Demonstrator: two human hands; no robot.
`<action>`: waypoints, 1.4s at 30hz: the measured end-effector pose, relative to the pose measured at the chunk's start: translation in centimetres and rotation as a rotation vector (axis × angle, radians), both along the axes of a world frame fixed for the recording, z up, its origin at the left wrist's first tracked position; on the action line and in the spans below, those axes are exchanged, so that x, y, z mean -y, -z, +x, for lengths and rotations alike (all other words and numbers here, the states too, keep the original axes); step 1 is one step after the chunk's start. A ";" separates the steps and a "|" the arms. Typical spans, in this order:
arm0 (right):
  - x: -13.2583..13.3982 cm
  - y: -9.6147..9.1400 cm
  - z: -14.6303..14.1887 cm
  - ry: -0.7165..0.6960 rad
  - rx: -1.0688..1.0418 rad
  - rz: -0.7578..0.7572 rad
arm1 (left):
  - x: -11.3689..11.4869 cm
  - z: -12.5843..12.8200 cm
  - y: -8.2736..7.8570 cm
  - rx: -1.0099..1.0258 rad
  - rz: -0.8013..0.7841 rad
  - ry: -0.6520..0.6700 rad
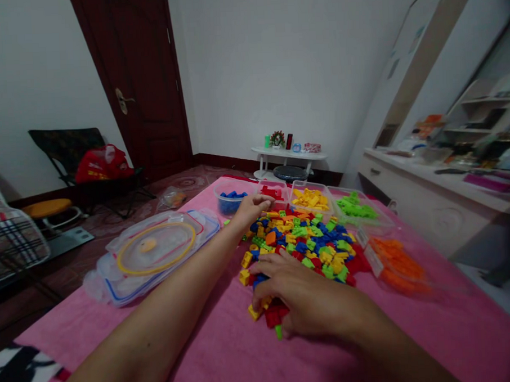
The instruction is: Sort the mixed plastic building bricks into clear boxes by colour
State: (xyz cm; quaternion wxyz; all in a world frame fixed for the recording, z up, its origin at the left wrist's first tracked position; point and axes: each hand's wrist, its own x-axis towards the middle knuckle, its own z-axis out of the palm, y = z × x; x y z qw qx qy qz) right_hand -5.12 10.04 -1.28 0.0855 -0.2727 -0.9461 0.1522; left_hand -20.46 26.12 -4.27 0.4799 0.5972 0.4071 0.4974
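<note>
My left hand (pixel 254 208) reaches across to the near edge of a small clear box (pixel 286 204) of red bricks. Its fingers are stretched out to the right, and I can see nothing held in them. A large mixed pile of toy building bricks (pixel 299 232) in red, yellow, blue, green and orange lies on the pink cloth (pixel 228 350). Over the near left part of that pile rests my right hand (pixel 291 288), fingers spread and bent down among the bricks. Red bricks (pixel 275 314) and a few yellow ones show beneath its palm.
Behind the pile stand a round tub (pixel 219 201) of blue bricks and boxes with yellow bricks (pixel 310 199) and green bricks (pixel 357 205). Orange bricks (pixel 397 266) fill a box at right. Stacked lids (pixel 156 254) lie left, and a white counter (pixel 440 177) stands right.
</note>
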 end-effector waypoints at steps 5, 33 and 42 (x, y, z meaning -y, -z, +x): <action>-3.4 1.1 1.0 0.142 -0.030 0.088 | 0.2 0.4 0.2 -0.084 0.110 0.080; -8.6 1.8 8.5 0.736 -0.022 0.245 | 3.3 0.0 -2.8 -1.215 0.319 0.201; -7.6 0.8 5.8 0.680 -0.401 0.235 | 2.8 0.9 -3.4 -0.786 0.254 0.086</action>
